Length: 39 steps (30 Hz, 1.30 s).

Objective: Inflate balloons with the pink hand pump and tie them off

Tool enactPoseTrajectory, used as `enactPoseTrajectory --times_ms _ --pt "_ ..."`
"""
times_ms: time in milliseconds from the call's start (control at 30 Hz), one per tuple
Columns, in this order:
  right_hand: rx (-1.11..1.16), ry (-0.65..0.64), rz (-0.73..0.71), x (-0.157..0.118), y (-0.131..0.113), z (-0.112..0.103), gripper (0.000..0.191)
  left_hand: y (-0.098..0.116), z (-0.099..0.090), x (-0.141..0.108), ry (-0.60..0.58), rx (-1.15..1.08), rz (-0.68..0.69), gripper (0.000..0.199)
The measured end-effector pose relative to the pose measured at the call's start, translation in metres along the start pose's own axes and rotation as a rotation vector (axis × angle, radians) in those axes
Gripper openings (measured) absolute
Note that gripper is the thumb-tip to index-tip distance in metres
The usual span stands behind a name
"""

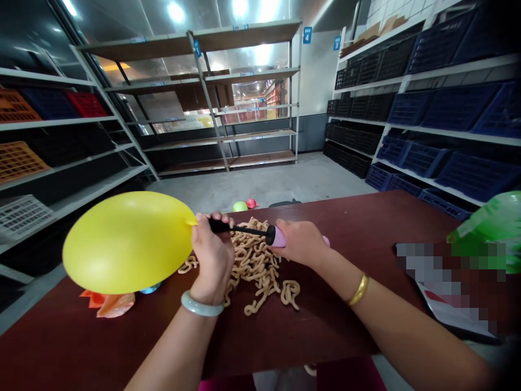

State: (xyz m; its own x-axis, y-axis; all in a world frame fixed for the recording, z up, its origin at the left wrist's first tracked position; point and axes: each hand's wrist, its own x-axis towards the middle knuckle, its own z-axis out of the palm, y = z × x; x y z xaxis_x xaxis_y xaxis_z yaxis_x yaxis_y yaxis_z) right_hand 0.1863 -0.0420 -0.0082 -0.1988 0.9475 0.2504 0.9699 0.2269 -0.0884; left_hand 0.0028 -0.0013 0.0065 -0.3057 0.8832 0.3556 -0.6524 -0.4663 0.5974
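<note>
Yellow and swollen at the left, held out the balloon (pixel 129 241) over the desk (pixel 337 326), clamping its neck and the black end of the hand pump (pixel 250 231) in the left hand (pixel 214 247). Underneath, had crumpled orange pieces (pixel 109 304) just beside a blue piece (pixel 151 288). Kept the pump's black rod above a heap of beige twisted pieces (pixel 254 260). Gripped the pink handle (pixel 279 237) with the right hand (pixel 303 241). Farther right, left a blurred-out flat item (pixel 443 293) near a green plastic bag (pixel 494 217).
</note>
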Motion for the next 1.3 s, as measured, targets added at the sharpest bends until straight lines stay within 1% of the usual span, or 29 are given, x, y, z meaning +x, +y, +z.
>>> enactPoseTrajectory --times_ms 133,233,333,433,567,733,833,900,967,1100,1300 --pt "0.049 -0.016 0.011 -0.003 -0.010 -0.002 0.047 -0.020 0.012 -0.028 -0.077 0.004 -0.118 0.020" --pt "0.067 0.001 0.001 -0.005 -0.014 -0.004 0.044 -0.027 0.021 -0.043 -0.103 0.017 -0.143 0.021" --pt "0.091 0.029 -0.001 -0.006 -0.015 -0.005 0.044 -0.026 0.024 -0.048 -0.097 0.015 -0.138 0.021" --pt "0.107 0.022 0.015 -0.006 -0.017 -0.005 0.044 -0.024 0.024 -0.047 -0.084 0.015 -0.148 0.021" --pt "0.127 0.023 0.014 -0.003 -0.015 -0.002 0.045 -0.018 0.017 -0.035 -0.070 0.012 -0.140 0.021" --pt "0.061 0.030 -0.009 0.003 -0.001 0.004 0.047 0.000 -0.003 0.004 0.048 -0.031 -0.090 0.023" --pt "0.025 0.027 -0.021 0.006 0.007 0.008 0.046 0.013 -0.016 0.025 0.104 -0.038 -0.018 0.023" --pt "0.010 0.025 -0.028 0.006 0.009 0.010 0.047 0.018 -0.022 0.032 0.122 -0.031 0.016 0.024" --pt "-0.005 0.024 -0.031 0.006 0.011 0.011 0.047 0.018 -0.024 0.034 0.126 -0.027 0.024 0.025" --pt "-0.029 0.023 -0.034 0.005 0.010 0.013 0.047 0.007 -0.019 0.025 0.110 -0.034 0.030 0.027" --pt "0.010 0.017 -0.024 0.000 -0.002 0.009 0.046 -0.021 0.002 -0.016 -0.004 -0.009 -0.099 0.023"
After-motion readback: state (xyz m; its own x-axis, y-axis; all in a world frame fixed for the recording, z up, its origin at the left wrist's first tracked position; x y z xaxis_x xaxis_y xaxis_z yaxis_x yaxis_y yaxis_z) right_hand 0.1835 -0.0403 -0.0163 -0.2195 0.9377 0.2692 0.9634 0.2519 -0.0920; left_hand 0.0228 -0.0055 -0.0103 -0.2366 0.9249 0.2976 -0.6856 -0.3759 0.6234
